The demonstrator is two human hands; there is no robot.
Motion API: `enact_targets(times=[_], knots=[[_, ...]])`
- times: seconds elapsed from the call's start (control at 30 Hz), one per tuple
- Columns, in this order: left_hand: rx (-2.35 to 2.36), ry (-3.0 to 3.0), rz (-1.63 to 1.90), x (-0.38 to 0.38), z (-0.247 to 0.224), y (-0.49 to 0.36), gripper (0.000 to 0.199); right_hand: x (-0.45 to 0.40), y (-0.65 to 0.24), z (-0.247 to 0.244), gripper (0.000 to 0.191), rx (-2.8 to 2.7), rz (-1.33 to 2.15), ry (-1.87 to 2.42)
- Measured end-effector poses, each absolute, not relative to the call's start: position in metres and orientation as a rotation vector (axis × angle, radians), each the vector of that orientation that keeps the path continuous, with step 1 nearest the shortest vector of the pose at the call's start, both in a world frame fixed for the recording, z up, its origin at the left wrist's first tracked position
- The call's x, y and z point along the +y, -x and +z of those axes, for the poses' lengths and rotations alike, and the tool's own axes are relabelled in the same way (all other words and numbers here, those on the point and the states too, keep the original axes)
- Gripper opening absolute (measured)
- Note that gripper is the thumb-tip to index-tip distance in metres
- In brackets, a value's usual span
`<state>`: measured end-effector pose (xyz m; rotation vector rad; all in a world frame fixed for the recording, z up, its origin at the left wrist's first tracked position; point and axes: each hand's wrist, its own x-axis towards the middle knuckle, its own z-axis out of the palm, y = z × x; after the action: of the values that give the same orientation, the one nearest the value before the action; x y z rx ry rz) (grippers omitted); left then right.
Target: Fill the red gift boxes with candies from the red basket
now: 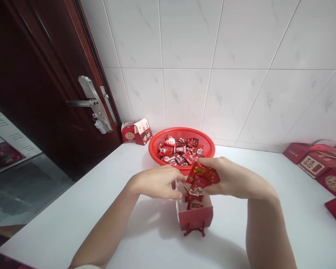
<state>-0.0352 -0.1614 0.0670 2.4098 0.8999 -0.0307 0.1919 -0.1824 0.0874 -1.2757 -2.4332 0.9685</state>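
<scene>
A small red paper gift box (195, 218) with a pale inside and red ribbon handles stands open at the top on the white table, with wrapped candies (194, 196) inside. My left hand (156, 182) grips the box's left rim, thumb and forefinger at the edge. Over the opening, my right hand (232, 177) is closed on a shiny red candy packet (203, 172) with gold print. Just behind the box sits a red plastic basket (182, 129), holding many red-wrapped candies (182, 151). The far fingers of my right hand are partly hidden.
Two small red-and-white boxes (142, 132) stand by the wall at the back left. Several red gift boxes (313, 160) line the table's right side. A dark wooden door (58, 74) with a metal handle is at left. Another person's arm (9, 230) shows at lower left.
</scene>
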Motion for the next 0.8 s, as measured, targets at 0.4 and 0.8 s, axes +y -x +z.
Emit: enact_targets(times=[0.4, 0.8], knots=[[1.046, -2.371, -0.064, -0.172, 0.074, 0.039, 0.021, -0.192, -0.202, 0.091, 0.009, -2.399, 1.017, 0.962], [0.933, -2.348, -0.078, -0.166, 0.072, 0.042, 0.032, -0.188, -0.174, 0.078, 0.044, -2.723, 0.888, 0.969]])
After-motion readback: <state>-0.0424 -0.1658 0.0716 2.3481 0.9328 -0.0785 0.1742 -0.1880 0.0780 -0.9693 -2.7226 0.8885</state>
